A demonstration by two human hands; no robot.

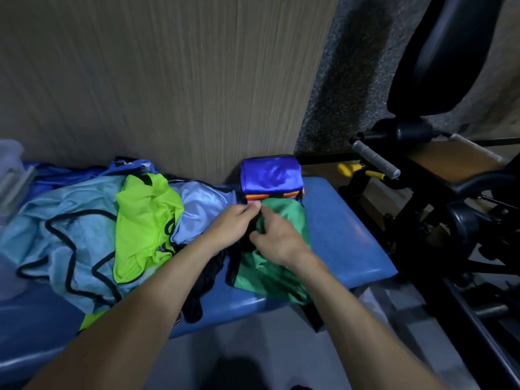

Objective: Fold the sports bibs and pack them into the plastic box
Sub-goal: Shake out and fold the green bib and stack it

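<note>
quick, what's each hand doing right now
Left hand: fingers pinch the dark green bib at its top edge.
Right hand: fingers curled, gripping the same bib.

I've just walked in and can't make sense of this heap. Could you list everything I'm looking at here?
dark green bib: one, on the bench's right part, under both hands
folded stack: one, royal blue on top, orange beneath, by the wall
lime bib: one, unfolded, mid-pile
light blue bibs: several, black-trimmed, left
bench: one, blue padded
plastic box: one, clear, far left
gym machine: one, black, right
left hand: pinches the green cloth
right hand: grips it
</note>
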